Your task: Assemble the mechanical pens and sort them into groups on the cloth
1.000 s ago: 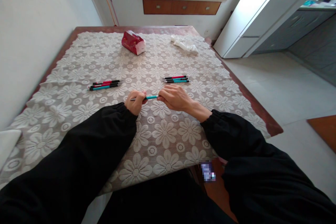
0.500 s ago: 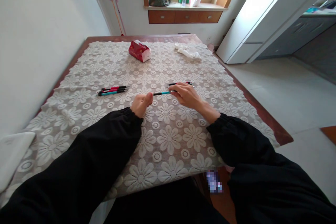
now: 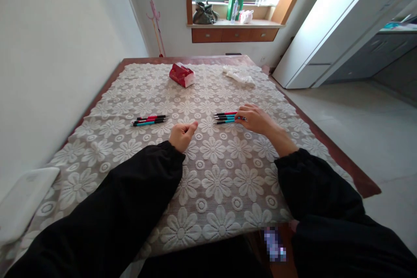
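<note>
- Turquoise-and-black pen (image 3: pixel 227 121), one: being held at its right end, nearer the wearer than the red packet (image 3: pixel 180 74) and to its right; contact with the lace cloth (image 3: pixel 208 163) cannot be told.
- Governing relation: the pen is being pointed leftward out of the right hand (image 3: pixel 256 119), long axis running side to side; the right hand is being counted the nearer, the left being set apart.
- Right hand: being closed by its fingertips on that pen.
- Left hand (image 3: pixel 182 136): fingers being curled together, thumb laid along them, nearer the wearer than the red packet; nothing is being seen in it.
- Right pen group (image 3: pixel 230 114), red and turquoise with black: being laid alongside the held pen, on its red-packet side; count partly being hidden by fingers.
- Left pen group (image 3: pixel 146 123), same colours: being laid crosswise, leftward and wearer-side of the red packet.
- White plastic bag (image 3: pixel 239 77): being left on the tabletop (image 3: pixel 361 182), right of the red packet.
</note>
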Motion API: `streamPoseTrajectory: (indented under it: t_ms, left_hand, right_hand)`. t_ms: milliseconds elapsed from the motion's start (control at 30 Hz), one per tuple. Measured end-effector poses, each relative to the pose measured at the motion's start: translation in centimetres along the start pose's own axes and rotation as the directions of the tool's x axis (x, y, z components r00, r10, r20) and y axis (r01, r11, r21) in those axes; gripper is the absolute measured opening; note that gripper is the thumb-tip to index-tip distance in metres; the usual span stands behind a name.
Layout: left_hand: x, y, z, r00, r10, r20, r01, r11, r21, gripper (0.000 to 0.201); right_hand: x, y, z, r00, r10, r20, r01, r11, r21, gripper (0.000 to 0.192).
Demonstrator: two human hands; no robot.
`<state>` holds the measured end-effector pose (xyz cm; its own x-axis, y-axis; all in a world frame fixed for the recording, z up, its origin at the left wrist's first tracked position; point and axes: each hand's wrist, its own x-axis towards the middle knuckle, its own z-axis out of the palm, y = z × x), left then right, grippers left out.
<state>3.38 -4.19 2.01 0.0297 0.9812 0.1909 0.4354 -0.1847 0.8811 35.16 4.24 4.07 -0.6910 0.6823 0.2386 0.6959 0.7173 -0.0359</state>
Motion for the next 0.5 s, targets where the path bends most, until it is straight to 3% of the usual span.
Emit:
streamPoseTrajectory:
  t_ms: [500]
  left_hand:
    - [-0.08, -0.23, 0.0, 1.0, 0.021, 0.018, -0.021, 0.999, 0.026, 0.06]
  right_hand:
    - [-0.27, 0.29, -0.21, 0.996, 0.087, 0.001, -0.087, 0.996, -0.036, 0.01]
